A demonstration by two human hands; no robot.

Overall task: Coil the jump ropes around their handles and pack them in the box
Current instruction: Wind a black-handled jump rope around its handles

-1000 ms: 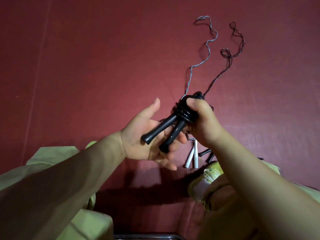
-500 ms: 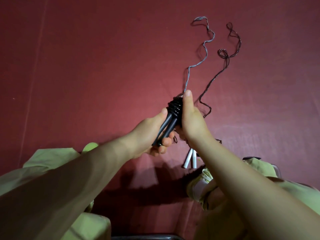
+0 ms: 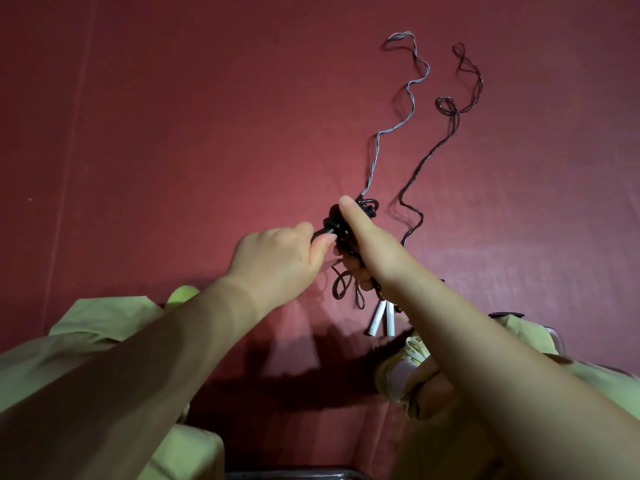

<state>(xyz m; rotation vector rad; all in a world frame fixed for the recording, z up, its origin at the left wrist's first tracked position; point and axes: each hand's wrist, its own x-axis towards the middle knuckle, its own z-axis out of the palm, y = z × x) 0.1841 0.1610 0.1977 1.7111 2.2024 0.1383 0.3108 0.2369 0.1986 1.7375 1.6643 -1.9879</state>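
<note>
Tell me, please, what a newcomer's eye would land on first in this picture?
Most striking are the two hands at centre: the left hand and right hand both hold the black handles wound with dark rope. Beyond them, a grey rope and a dark rope trail across the red floor. Two white handles lie below the hands.

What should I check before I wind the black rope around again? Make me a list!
1. Left hand grips the black handles: ok.
2. Right hand holds the coils in place: ok.
3. Loose black rope free of knots: not ok, it has a loop.
4. Black rope clear of the grey rope: cannot tell near the hands.
5. White handles out of the way: ok.
</note>
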